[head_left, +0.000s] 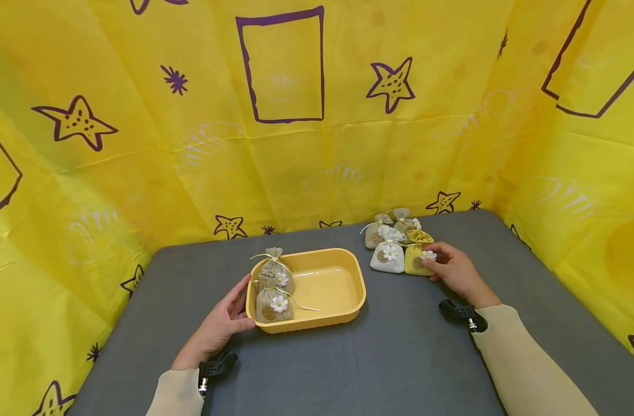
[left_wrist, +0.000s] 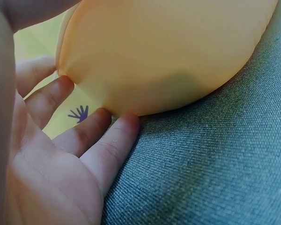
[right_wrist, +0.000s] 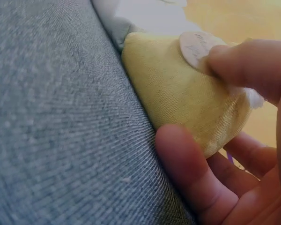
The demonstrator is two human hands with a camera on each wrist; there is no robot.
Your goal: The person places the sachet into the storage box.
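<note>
A yellow plastic tray (head_left: pixel 327 283) stands on the table with two beige drawstring pouches (head_left: pixel 273 303) in its left end, each bearing a white flower. My left hand (head_left: pixel 220 326) holds the tray's left end, thumb by the front corner. Its fingertips (left_wrist: pixel 126 124) touch the outer wall (left_wrist: pixel 154 51). At the back right, my right hand (head_left: pixel 459 274) grips a yellow drawstring pouch (head_left: pixel 414 260) at its right side. The thumb (right_wrist: pixel 248 63) lies over its round tag and flower, with other fingers on the far side and at the bottom edge.
Beside the yellow pouch sits a white pouch (head_left: pixel 387 257); two more beige pouches (head_left: pixel 373 236) stand behind them. The grey cloth-covered table (head_left: pixel 358 370) meets a yellow patterned curtain (head_left: pixel 296 173) at the back. A loose tie hangs across the tray floor.
</note>
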